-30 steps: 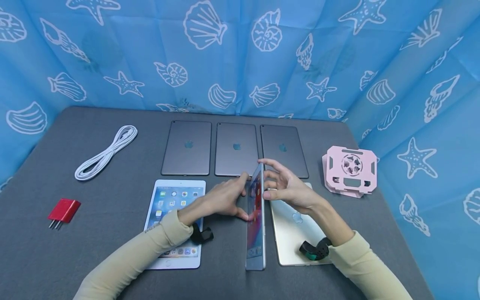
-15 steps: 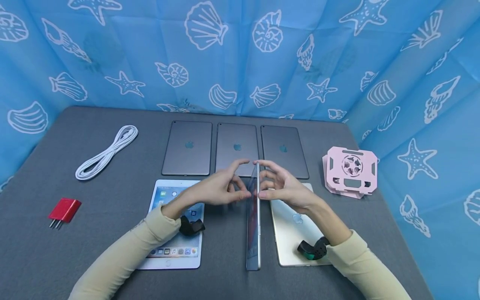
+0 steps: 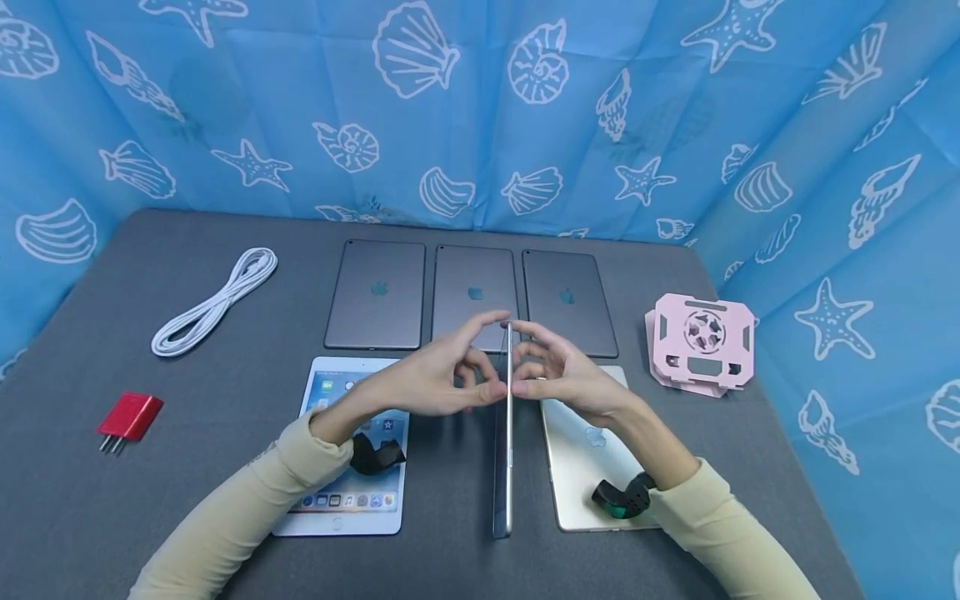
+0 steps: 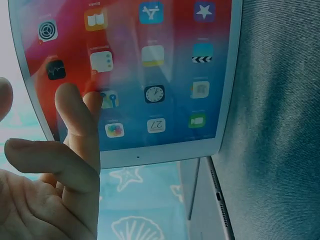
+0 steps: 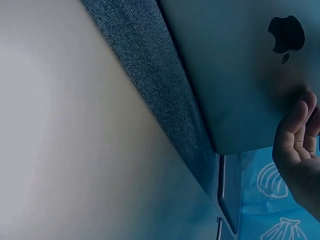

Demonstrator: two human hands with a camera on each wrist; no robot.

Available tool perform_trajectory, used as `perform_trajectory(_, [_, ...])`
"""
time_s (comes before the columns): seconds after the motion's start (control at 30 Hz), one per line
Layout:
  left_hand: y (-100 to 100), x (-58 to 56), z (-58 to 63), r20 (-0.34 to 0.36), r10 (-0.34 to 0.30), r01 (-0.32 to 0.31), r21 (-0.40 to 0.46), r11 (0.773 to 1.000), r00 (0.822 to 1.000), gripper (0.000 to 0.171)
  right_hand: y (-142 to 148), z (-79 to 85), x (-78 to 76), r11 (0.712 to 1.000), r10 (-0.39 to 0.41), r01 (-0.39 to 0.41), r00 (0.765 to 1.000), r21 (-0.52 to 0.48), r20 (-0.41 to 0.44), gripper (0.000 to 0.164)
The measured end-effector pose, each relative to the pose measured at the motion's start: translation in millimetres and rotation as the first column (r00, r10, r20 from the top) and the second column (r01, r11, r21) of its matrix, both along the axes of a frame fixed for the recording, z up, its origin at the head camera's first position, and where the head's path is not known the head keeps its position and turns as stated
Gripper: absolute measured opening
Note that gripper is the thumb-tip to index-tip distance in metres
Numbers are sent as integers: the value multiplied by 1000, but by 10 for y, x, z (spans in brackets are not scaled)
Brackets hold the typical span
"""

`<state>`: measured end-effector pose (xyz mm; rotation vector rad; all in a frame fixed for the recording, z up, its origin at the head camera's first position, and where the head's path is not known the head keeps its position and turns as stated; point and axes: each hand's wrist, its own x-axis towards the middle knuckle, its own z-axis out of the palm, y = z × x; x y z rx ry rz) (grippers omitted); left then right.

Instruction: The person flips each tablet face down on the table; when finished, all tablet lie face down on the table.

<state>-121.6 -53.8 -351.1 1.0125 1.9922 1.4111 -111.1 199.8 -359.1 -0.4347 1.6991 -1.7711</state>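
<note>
A tablet with a white-bordered lit screen point(image 4: 170, 75) stands upright on its long edge at the middle of the table; its apple-marked back point(image 5: 235, 85) faces right. On the screen side is my left hand point(image 3: 431, 379), index finger at the top far corner and thumb at the upper edge. My right hand point(image 3: 581, 379) holds the same corner from the back side, fingers bent. Beneath the left forearm lies a white tablet point(image 3: 363, 523), screen up and lit. A gold tablet point(image 3: 570, 467) lies back up under the right wrist.
Three dark grey tablets lie back up in a row behind the hands, the middle one point(image 3: 475, 271) partly covered. To the left are a coiled white cable point(image 3: 213, 304) and a red plug adapter point(image 3: 131, 417). A pink folding stand point(image 3: 701, 342) sits right.
The upright tablet has turned edge-on to the head view and shifted slightly left. My left hand left the screen's face, drew back, and came to the upper corner. My right hand followed slightly left.
</note>
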Motion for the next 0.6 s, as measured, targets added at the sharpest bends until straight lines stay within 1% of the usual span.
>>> perform_trajectory(0.1, [-5,3,-13,-33,5,-6,-19,1000,999,101,-8,-24,4,1000,4,-5,1000,31,21,100])
perform_trajectory(0.2, [-19,0,-31,-74,11,-13,-38,999,997,104,-26,-55,3,996,16,-19,999,85,44,97])
perform_trajectory(0.3, [-44,-5,-48,-96,22,-27,-51,998,995,104,-37,-97,-7,988,26,-33,998,149,54,97])
perform_trajectory(0.37, [-65,-10,-57,-90,27,-32,-51,998,996,105,-41,-125,-15,981,33,-44,998,190,58,96])
perform_trajectory(0.43, [-89,-17,-60,-69,28,-32,-53,998,997,106,-44,-152,-23,973,41,-55,997,225,65,95])
perform_trajectory(0.6, [-154,-42,-38,-33,23,-26,-86,996,999,103,-56,-202,-26,953,80,-96,995,289,65,91])
